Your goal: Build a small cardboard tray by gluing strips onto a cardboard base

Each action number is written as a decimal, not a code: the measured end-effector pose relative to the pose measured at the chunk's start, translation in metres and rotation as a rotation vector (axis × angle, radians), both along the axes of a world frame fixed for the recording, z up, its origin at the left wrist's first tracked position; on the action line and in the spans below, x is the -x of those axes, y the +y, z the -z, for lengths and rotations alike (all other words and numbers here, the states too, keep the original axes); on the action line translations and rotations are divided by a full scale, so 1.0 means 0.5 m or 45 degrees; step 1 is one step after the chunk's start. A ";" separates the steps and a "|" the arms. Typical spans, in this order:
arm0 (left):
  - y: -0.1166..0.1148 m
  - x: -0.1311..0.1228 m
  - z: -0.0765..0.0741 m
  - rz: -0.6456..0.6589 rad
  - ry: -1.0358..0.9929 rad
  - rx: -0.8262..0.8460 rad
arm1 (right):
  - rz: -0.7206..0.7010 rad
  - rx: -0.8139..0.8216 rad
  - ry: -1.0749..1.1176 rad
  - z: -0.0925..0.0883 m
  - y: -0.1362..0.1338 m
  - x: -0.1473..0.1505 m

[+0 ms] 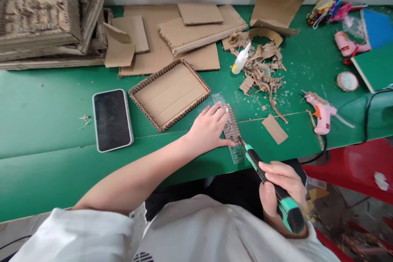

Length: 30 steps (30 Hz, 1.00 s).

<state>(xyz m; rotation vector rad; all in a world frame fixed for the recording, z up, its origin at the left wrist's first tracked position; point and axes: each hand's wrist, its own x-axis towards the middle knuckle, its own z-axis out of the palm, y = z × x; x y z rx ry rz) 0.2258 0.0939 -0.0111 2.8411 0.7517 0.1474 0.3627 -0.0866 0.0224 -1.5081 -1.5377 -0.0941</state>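
Observation:
My left hand (208,129) lies with fingers stretched out on a clear plastic ruler (236,153), pressing it onto a narrow strip of corrugated cardboard (233,122) on the green table. My right hand (281,188) is closed round a black and teal utility knife (270,184). The knife's blade tip meets the ruler's right edge near the table's front edge. A shallow cardboard tray (169,93) with corrugated walls sits just left of my left hand.
A phone (112,119) lies face up at the left. A white glue bottle (241,59), cardboard scraps (262,75) and a pink glue gun (321,114) lie to the right. Flat cardboard sheets (172,37) and a layered cardboard model (39,16) fill the back. A small corrugated piece (275,129) lies near the knife.

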 end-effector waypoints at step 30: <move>0.002 0.000 -0.008 0.009 0.034 0.033 | -0.324 -0.043 -0.112 -0.004 -0.020 -0.031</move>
